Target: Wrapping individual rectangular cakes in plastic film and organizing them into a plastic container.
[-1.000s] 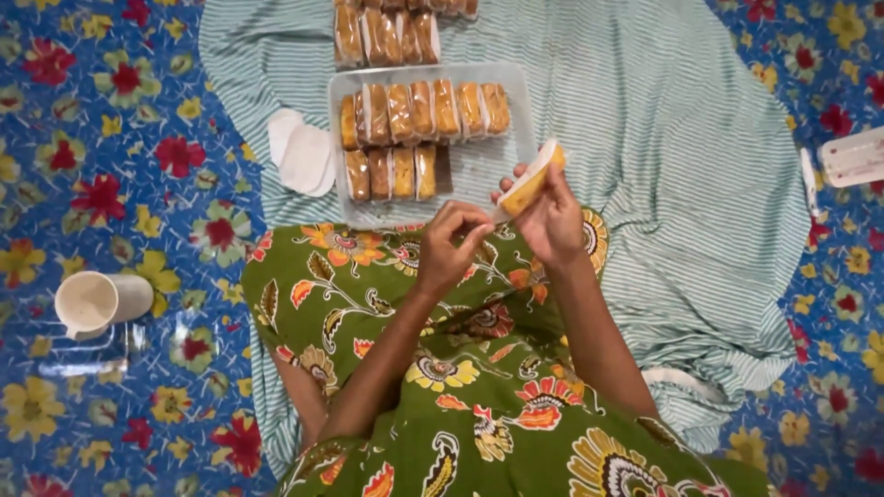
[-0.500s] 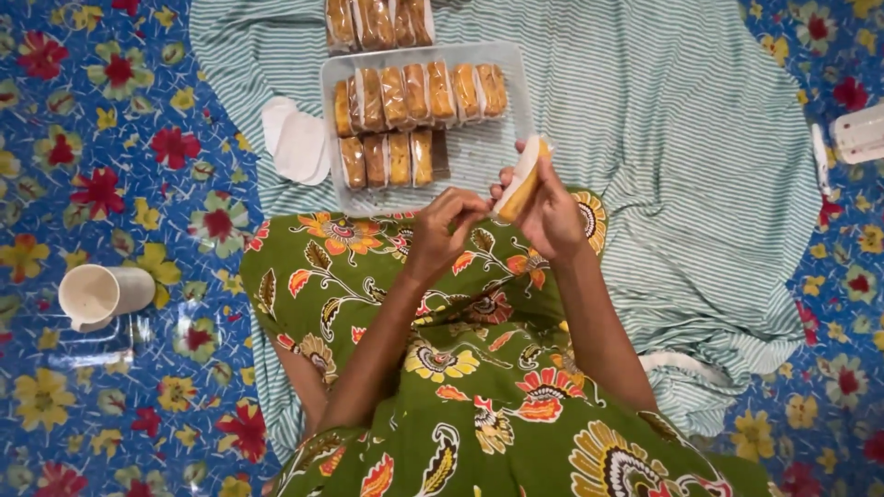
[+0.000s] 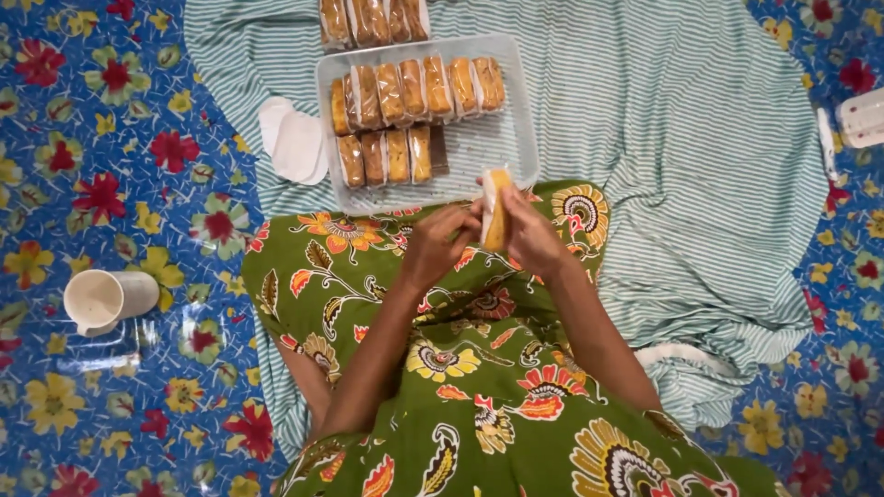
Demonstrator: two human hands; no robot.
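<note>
Cake piece: one yellow cake piece (image 3: 495, 210) in a clear wrap stands up between the two hands, just above the lap.
Right hand: the right hand (image 3: 532, 235) holds the cake piece from the right side, fingers closed on it.
Left hand: the left hand (image 3: 440, 244) is on the left side of the cake piece, fingertips pinched at its wrap.
Tray: a clear tray (image 3: 511, 147) lies just past the hands, with one row of wrapped cakes at the far side and a short row at the near left.
Second tray: another tray of cakes (image 3: 373, 20) sits farther away, past the first one.
Cloth: a green striped cloth (image 3: 691, 120) lies under the trays and spreads to the right of the hands.
Dress: a green dress with flowers (image 3: 479, 368) covers the lap under the hands.
White lids: small white round lids (image 3: 293, 143) lie left of the tray.
Cup: a white cup (image 3: 106, 299) lies on its side, far to the left of the hands, on the blue flower mat (image 3: 110, 138).
</note>
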